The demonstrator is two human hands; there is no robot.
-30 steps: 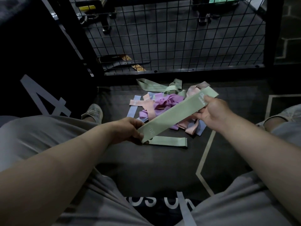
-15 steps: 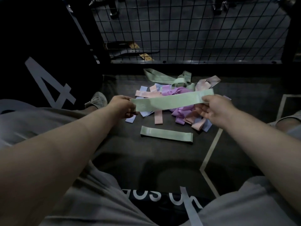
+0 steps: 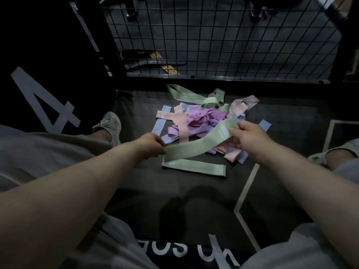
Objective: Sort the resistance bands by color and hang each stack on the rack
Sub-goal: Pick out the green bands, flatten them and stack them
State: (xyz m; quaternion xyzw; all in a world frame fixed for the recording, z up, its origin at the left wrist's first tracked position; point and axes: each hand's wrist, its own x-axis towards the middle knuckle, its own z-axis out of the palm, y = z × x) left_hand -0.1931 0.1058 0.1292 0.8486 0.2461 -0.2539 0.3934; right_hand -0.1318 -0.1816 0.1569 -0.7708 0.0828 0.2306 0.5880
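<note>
A pale green resistance band (image 3: 200, 141) stretches between my hands just above the floor. My left hand (image 3: 150, 145) pinches its near left end and my right hand (image 3: 247, 136) grips its far right end. Right under it a second green band (image 3: 194, 166) lies flat on the dark mat. Behind them is a mixed heap of bands (image 3: 202, 121): purple, pink, blue, and more green ones (image 3: 186, 95) at the back. No rack for hanging is recognisable in view.
A black wire mesh fence (image 3: 223, 41) closes off the far side. A dark box marked with a large 4 (image 3: 46, 101) stands at left. My shoe (image 3: 108, 125) rests beside it, and my knees frame the mat (image 3: 194, 200).
The held green band has come down from level above the heap to just over the flat green band, its left end lowest. Both hands kept their hold.
</note>
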